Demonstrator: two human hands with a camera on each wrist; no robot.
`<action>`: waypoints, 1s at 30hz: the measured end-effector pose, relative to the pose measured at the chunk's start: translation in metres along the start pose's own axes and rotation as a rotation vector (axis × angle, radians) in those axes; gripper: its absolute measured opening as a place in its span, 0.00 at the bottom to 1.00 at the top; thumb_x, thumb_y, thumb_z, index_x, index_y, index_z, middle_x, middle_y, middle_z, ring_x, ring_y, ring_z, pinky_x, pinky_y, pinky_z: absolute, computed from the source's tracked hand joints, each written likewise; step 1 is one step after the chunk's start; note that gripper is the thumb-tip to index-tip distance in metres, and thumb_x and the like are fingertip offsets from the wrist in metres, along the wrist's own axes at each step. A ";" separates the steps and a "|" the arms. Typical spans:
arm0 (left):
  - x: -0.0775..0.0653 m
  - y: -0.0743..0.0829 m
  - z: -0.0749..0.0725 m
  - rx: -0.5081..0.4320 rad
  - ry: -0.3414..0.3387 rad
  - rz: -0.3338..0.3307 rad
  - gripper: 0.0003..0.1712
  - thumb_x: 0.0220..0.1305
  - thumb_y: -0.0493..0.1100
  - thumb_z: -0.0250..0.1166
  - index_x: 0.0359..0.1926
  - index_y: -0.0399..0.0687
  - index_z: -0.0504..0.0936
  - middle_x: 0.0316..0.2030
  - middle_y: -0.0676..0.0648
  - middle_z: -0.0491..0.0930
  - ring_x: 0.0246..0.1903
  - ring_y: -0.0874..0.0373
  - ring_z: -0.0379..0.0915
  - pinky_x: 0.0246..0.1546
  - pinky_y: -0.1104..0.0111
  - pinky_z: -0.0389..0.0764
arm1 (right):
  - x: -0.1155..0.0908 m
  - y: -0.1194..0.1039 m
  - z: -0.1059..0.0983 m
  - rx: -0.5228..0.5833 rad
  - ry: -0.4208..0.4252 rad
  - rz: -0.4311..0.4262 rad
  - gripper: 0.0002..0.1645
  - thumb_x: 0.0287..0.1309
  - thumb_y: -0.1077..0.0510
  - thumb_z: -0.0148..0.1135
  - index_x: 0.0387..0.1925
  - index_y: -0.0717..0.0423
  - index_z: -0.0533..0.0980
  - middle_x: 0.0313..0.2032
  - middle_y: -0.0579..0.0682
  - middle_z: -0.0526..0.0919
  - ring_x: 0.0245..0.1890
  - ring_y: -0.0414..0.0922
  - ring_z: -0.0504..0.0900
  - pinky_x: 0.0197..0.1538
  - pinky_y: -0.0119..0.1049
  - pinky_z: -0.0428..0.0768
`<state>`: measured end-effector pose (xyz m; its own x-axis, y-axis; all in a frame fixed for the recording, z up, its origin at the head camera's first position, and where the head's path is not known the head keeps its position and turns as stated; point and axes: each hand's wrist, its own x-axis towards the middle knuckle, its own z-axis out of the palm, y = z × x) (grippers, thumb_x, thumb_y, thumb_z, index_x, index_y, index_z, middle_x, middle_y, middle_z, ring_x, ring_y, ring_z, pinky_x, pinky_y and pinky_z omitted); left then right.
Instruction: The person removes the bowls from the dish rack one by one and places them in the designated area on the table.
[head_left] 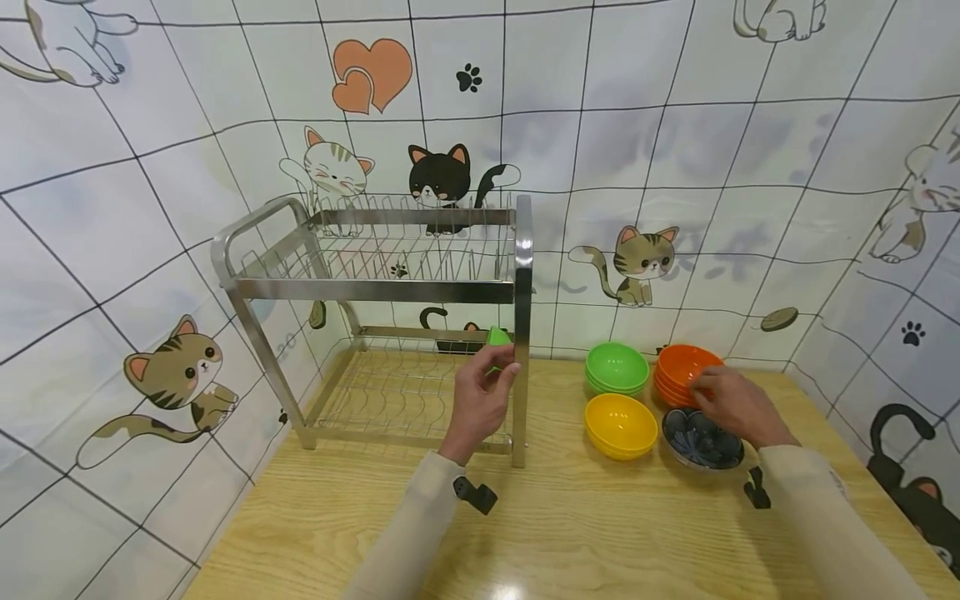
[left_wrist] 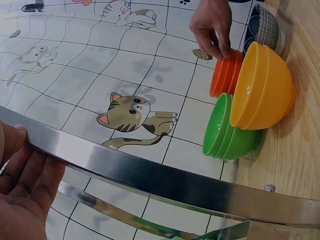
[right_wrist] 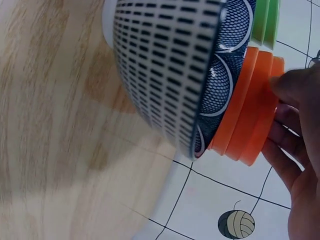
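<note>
My left hand (head_left: 480, 404) is at the right front post of a metal dish rack (head_left: 375, 289). The left wrist view shows its thumb on the post (left_wrist: 130, 167), with fingertips passing behind. Behind that hand, part of a green bowl (head_left: 497, 336) shows on the lower tier. At the right, my right hand (head_left: 738, 408) pinches the rim of the stacked orange bowls (head_left: 678, 367); its thumb and fingers meet the orange rim (right_wrist: 272, 100) in the right wrist view. A dark patterned bowl (head_left: 703, 442) stands just in front of that stack.
Green bowls (head_left: 617, 367) are stacked left of the orange ones, near the tiled wall. Yellow bowls (head_left: 621, 427) stand in front of them. The rack's upper tier has wire dividers (head_left: 435, 258). All stands on a wood-grain table (head_left: 555, 533).
</note>
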<state>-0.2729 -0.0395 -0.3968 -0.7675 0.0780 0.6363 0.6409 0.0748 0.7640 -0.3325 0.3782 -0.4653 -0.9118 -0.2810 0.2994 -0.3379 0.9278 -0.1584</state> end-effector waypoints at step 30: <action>0.000 -0.031 0.001 0.018 0.010 -0.021 0.13 0.71 0.30 0.63 0.54 0.33 0.81 0.42 0.34 0.84 0.43 0.42 0.82 0.45 0.70 0.85 | -0.002 -0.045 -0.021 0.197 0.078 0.029 0.38 0.62 0.46 0.72 0.67 0.60 0.72 0.66 0.68 0.73 0.63 0.71 0.70 0.59 0.75 0.71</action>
<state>-0.2930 -0.0411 -0.4209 -0.7809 0.0667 0.6211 0.6247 0.0944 0.7752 -0.3106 0.3423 -0.4389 -0.9033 -0.2281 0.3633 -0.3583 0.8669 -0.3466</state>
